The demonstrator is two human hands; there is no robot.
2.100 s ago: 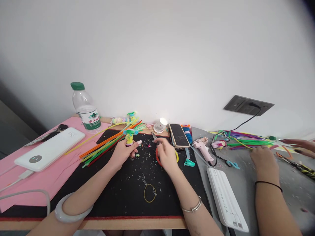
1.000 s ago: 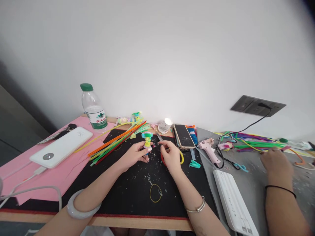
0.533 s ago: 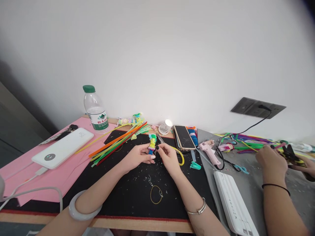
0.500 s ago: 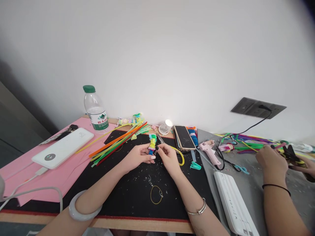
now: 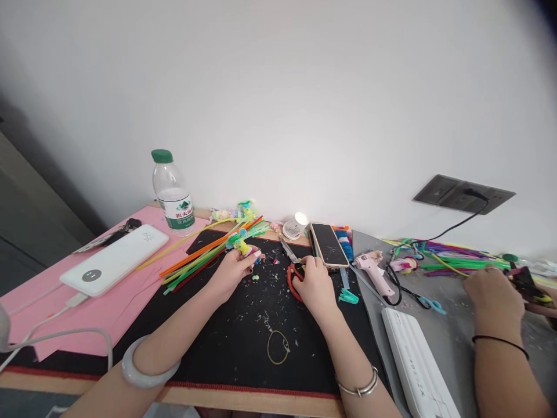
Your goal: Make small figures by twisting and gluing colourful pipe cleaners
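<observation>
My left hand (image 5: pixel 232 270) is closed around a small figure of twisted pipe cleaners (image 5: pixel 238 244), with yellow, green and blue at its upper end; its lower part is mostly hidden by my fingers. On the black mat (image 5: pixel 243 342), my right hand (image 5: pixel 317 284) grips the red handles of a pair of scissors (image 5: pixel 292 264). The scissor blades point away toward the wall. Beside my left hand lies a bundle of orange, green and red pipe cleaners (image 5: pixel 204 261).
A water bottle (image 5: pixel 173 200) and white power bank (image 5: pixel 115 261) stand on pink sheets (image 5: pixel 39 307). Rightward are a phone (image 5: pixel 329 245), pink glue gun (image 5: pixel 375 276), second power bank (image 5: pixel 418 363) and another person's hand (image 5: pixel 496 296). A rubber band (image 5: pixel 277 348) and scraps dot the mat.
My left hand has moved left and up with the figure. My right hand has left the figure and moved right onto the scissors.
</observation>
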